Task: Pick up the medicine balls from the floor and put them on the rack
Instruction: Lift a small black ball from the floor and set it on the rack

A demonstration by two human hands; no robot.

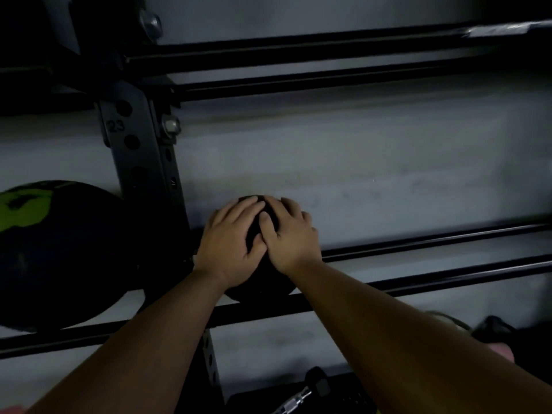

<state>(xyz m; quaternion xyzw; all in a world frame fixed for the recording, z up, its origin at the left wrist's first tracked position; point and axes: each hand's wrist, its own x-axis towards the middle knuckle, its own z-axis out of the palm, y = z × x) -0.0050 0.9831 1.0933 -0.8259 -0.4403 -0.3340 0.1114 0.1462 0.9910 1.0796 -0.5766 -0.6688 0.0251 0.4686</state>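
A small black medicine ball (pixel 263 286) rests on the two black rails of the rack (pixel 433 261), just right of the upright post. My left hand (pixel 230 246) and my right hand (pixel 291 234) lie over its top, fingers curled around it and overlapping. Most of the ball is hidden under my hands. A larger black and green medicine ball (pixel 56 252) sits on the same shelf to the left of the post.
The grey perforated upright post (pixel 140 150), marked 23, stands between the two balls. A higher pair of rails (pixel 298 64) runs across the top. A dumbbell (pixel 310 389) lies below on a lower level. A grey wall stands behind the rack.
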